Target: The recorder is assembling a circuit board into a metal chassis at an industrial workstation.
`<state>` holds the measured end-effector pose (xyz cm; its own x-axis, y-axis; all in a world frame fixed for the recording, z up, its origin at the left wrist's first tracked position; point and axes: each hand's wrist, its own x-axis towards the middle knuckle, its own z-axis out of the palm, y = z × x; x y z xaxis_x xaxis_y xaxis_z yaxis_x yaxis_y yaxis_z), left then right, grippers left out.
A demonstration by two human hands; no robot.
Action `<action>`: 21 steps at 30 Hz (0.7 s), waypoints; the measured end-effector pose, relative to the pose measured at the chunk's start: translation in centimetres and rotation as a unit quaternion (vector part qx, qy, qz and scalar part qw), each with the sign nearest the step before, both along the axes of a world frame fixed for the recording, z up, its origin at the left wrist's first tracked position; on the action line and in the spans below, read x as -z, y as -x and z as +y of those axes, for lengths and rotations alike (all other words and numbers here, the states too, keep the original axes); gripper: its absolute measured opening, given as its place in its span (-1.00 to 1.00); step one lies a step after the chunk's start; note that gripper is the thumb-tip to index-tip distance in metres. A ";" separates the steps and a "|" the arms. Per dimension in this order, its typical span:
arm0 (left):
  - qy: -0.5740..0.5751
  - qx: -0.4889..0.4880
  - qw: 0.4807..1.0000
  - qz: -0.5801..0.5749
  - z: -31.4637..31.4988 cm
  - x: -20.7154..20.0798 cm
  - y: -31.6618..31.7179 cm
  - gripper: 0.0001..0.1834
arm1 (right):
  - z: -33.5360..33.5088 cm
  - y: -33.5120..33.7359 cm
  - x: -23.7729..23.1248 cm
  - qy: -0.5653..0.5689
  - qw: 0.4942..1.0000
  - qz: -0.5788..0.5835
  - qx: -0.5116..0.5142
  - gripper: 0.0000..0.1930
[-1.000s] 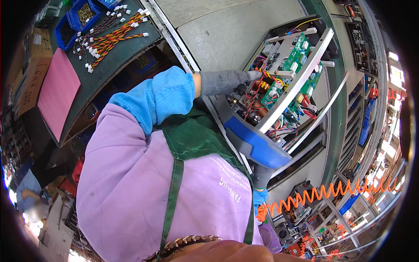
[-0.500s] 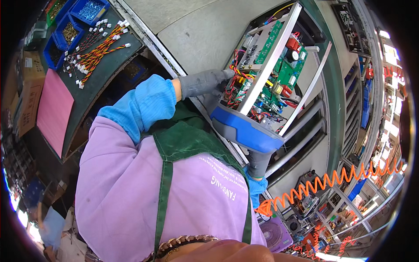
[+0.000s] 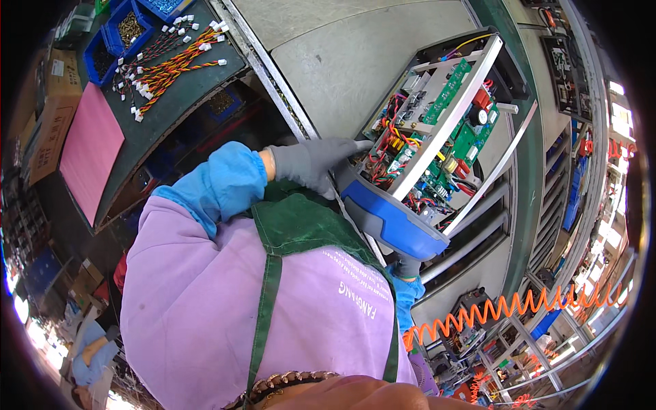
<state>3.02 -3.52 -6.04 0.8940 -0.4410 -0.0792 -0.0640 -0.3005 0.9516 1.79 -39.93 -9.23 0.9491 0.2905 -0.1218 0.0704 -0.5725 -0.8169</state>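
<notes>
An open-framed electronic machine (image 3: 437,147) with green circuit boards, bundled wires, white metal bars and a blue-and-grey end panel (image 3: 393,215) lies tilted at the bench edge in front of me. My left hand (image 3: 314,162), in a grey glove, is at its near left corner. One finger stretches toward the wires at the frame's edge, and another digit points down near the end panel, apart from it. Nothing shows in this hand. My right hand (image 3: 408,266), also gloved, sits under the end panel's right end; its fingers are hidden behind the panel.
On the left, a dark table holds red-yellow-black wire harnesses (image 3: 174,72), a pink sheet (image 3: 92,154) and blue bins (image 3: 130,31) of small parts. A cardboard box (image 3: 55,113) stands beside them. Metal rollers (image 3: 482,229) lie right of the machine; an orange coiled hose (image 3: 499,307) crosses lower right.
The whole view has shifted, with table and machine now farther right and lower. My left hand has slid down slightly along the machine's edge, and more of its lower side shows.
</notes>
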 end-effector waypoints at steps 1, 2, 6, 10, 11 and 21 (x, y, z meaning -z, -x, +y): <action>-0.032 -0.049 0.996 -0.066 -0.6 0.6 0.2 -0.07 | 0.4 0.1 -0.2 -0.012 1.000 0.027 -0.007 -0.47; -0.031 -0.048 0.996 -0.067 -1.1 1.4 0.3 -0.07 | 0.8 0.3 -0.5 -0.024 0.998 0.054 -0.012 -0.48; -0.094 -0.018 0.994 -0.053 -1.9 2.1 -0.8 -0.16 | 1.9 0.0 -1.6 -0.072 0.987 0.140 -0.015 -0.51; -0.077 -0.028 0.992 -0.094 -0.9 0.5 -1.1 -0.22 | 2.9 -2.0 -3.1 -0.133 0.971 0.200 0.001 -0.54; -0.076 -0.016 0.992 -0.101 -1.0 0.5 -0.9 -0.22 | 3.1 -2.2 -3.7 -0.150 0.965 0.217 0.005 -0.54; -0.008 -0.158 0.987 0.042 4.1 -5.4 -4.2 -0.44 | 4.6 -8.4 -13.7 -0.171 0.955 -0.043 0.240 -0.67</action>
<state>7.22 0.55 -0.69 0.9767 -0.1393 -0.1632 0.1140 -0.3073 0.9447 10.22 -35.35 4.45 0.9851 -0.1714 -0.0131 -0.0575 -0.2570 -0.9647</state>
